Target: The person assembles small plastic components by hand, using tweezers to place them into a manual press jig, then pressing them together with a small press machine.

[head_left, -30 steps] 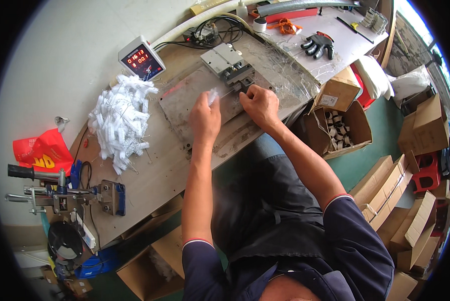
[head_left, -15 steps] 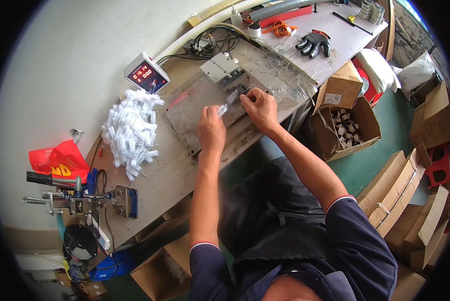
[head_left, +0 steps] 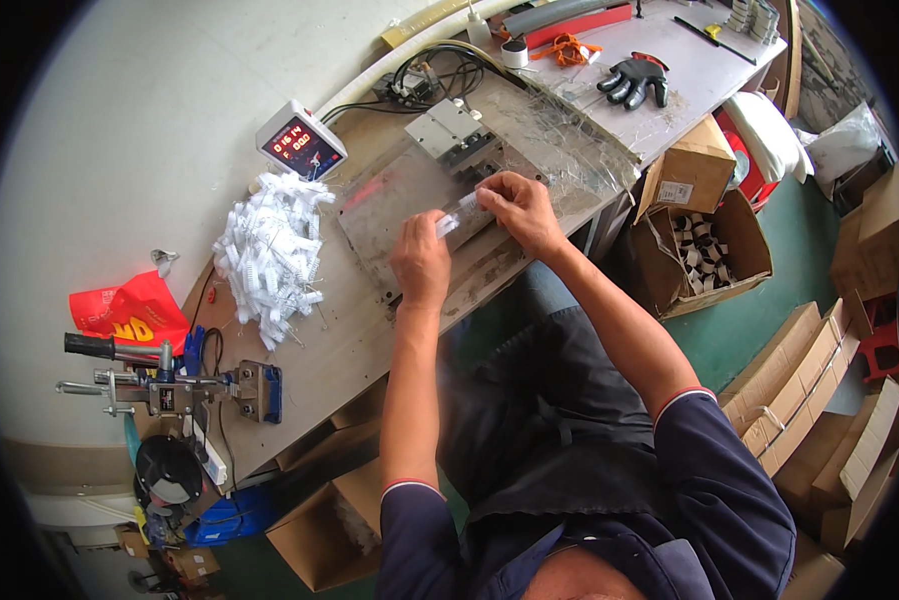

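Above the near edge of a metal plate (head_left: 369, 215), my left hand (head_left: 421, 262) grips one end of a small white bristle brush (head_left: 456, 217). My right hand (head_left: 522, 212) is closed in a pinch at the brush's other end, its fingertips partly hiding that end. Just beyond my hands stands a metal fixture block (head_left: 447, 130) bolted to the plate. Left of the plate lies a heap of white brushes with thin wire ends (head_left: 269, 265).
A lit digital counter (head_left: 302, 145) stands behind the heap. A lever toggle press (head_left: 169, 385) sits at the bench's left end, near a red bag (head_left: 129, 308). A black glove (head_left: 634, 82) lies far right. Cardboard boxes (head_left: 714, 270) stand on the floor at right.
My right hand has come in closer to my left, and its fingertips now meet the brush's far end. The whole view has shifted slightly.
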Motion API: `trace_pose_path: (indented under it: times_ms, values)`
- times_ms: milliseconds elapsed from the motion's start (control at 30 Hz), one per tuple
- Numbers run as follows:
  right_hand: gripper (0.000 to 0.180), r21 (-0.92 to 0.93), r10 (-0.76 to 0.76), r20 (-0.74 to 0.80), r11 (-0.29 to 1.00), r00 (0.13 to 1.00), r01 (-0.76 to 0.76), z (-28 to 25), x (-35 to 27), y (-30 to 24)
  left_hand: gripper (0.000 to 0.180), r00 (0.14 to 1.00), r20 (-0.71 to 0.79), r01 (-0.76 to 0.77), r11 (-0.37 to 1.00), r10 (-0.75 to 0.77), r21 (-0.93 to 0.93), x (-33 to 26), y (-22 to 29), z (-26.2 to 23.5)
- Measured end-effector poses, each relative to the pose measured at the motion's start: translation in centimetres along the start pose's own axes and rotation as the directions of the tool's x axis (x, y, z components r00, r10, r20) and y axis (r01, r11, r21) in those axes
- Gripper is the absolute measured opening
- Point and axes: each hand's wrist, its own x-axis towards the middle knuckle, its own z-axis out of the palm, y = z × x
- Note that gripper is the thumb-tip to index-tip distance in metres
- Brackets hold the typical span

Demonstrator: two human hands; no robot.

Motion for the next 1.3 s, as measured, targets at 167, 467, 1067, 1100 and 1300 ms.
trace_pose_path:
  times_ms: [167, 467, 1067, 1100, 1300]
  values:
    - [0.019, 0.057, 0.037, 0.058, 0.998, 0.998, -0.040, -0.3, 0.2, 0.7, 0.027, 0.994, 0.057, -0.094, 0.996, 0.093, 0.007, 0.2, 0.3, 0.5]
    - [0.021, 0.068, 0.021, 0.166, 0.997, 0.986, -0.033, 0.5, 0.2, 0.4, 0.035, 0.986, 0.134, -0.097, 0.994, 0.102, -0.050, 0.0, 0.3, 0.5]
    - [0.025, -0.020, 0.079, 0.121, 0.997, 0.990, -0.077, 0.3, -0.1, -0.6, 0.023, 0.832, -0.151, 0.548, 0.750, -0.534, 0.371, -9.7, -10.6, -13.8]
    - [0.024, -0.012, 0.074, 0.117, 0.997, 0.990, -0.073, 0.4, -0.1, -0.7, 0.023, 0.866, -0.131, 0.491, 0.772, -0.482, 0.405, -10.1, -11.6, -14.6]
    - [0.021, 0.004, 0.069, 0.096, 0.998, 0.993, -0.070, 0.4, -0.1, 0.0, 0.027, 0.910, 0.192, 0.226, 0.829, -0.367, 0.512, -7.8, -12.9, -15.3]
